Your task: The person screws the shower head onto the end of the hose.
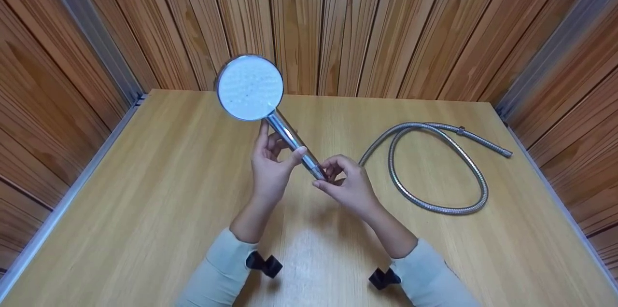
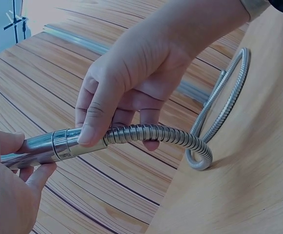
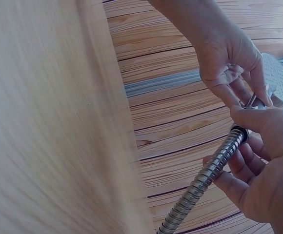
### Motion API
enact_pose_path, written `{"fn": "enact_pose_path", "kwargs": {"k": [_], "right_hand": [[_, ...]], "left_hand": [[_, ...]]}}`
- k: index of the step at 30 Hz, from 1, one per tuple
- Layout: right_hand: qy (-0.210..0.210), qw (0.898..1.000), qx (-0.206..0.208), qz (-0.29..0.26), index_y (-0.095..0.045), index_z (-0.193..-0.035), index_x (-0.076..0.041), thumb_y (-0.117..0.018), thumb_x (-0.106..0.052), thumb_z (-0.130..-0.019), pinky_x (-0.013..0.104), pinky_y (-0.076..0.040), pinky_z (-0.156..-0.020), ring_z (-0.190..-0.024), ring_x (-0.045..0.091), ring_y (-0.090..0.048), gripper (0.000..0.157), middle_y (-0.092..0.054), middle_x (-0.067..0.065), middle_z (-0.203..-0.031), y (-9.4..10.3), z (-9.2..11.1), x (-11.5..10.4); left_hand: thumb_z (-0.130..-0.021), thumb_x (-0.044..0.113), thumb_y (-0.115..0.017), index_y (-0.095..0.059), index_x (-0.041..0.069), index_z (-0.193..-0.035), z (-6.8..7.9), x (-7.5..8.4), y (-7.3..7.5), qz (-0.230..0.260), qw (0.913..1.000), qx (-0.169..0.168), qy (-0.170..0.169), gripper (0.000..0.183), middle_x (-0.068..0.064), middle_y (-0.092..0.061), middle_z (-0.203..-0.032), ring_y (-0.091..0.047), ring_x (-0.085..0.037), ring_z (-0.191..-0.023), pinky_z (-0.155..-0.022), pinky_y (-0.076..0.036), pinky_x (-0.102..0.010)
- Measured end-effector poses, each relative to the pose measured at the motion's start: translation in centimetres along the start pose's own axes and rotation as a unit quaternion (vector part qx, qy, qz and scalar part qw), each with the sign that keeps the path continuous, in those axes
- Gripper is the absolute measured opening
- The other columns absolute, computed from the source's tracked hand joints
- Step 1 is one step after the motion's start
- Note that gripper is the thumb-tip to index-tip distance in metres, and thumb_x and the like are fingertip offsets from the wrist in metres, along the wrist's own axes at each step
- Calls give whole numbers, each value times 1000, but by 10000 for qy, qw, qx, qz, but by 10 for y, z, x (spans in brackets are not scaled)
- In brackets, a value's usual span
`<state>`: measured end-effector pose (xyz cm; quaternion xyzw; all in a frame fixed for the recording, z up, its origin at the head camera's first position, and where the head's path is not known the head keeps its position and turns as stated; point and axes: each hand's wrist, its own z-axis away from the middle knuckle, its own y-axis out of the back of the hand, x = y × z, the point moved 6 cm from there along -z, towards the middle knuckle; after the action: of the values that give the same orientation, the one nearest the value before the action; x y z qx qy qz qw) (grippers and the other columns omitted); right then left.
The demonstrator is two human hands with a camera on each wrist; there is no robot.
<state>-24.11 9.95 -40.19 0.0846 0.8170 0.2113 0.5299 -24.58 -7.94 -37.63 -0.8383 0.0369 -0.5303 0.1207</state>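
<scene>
A chrome hand shower with a round white spray face is held tilted above the table, its head up and to the left. My left hand grips its handle, thumb in front. At the handle's lower end, my right hand pinches the smooth metal connector of a ribbed shower hose. In the left wrist view the connector meets the handle end in one line. From there the hose runs past the right hand's fingers and down to the table.
The rest of the hose lies in a loop on the right side of the wooden table, its free end pointing right. Wood-panelled walls rise behind and at both sides. Metal rails edge the table's sides.
</scene>
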Motion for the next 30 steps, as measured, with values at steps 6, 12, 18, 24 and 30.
{"fn": "enact_pose_path", "kwargs": {"k": [6, 12, 18, 24, 30], "right_hand": [[135, 9992, -254, -272, -66, -109, -10, -76, -14, -86, 33, -58, -67, -85, 19, -59, 25, -63, 0, -93, 0, 0, -1], [154, 9984, -432, -342, -66, -115, -7, -71, -16, -91, 37, -58, -69, -87, 20, -58, 27, -65, 2, -96, -1, 0, -1], [-29, 9999, -153, -4, -66, -108, -12, -82, -21, -80, 33, -58, -68, -85, 16, -59, 33, -62, -3, -94, 0, 0, 0], [-47, 9999, -102, 61, -65, -105, -11, -81, -14, -81, 31, -58, -65, -83, 17, -59, 28, -62, -3, -92, 0, 1, 0], [7, 9991, -427, -76, -67, -112, -10, -73, -12, -88, 35, -58, -69, -87, 17, -58, 25, -63, -1, -96, -3, 2, 0]], "left_hand": [[-83, 3, -77, -23, 13, -155, -1, 0, 0, 19, 10000, -38, -22, 91, -22, -59, -123, -58, -29, -106, -87, -55, -36], [-83, 2, -76, -24, 12, -155, -2, 0, 0, 12, 10000, -39, -30, 90, -23, -58, -123, -58, -29, -106, -87, -54, -35], [-83, 6, -77, -25, 14, -154, -1, 0, 0, -37, 9999, -71, -66, 89, -19, -61, -121, -59, -28, -106, -92, -52, -39], [-83, 9, -78, -26, 17, -154, 0, -2, 0, -44, 9999, -58, 72, 88, -17, -62, -122, -59, -27, -107, -94, -52, -39], [-84, 4, -76, -23, 17, -155, 0, -3, 0, -64, 9997, -11, 233, 90, -10, -63, -121, -59, -26, -108, -96, -50, -38]]}}
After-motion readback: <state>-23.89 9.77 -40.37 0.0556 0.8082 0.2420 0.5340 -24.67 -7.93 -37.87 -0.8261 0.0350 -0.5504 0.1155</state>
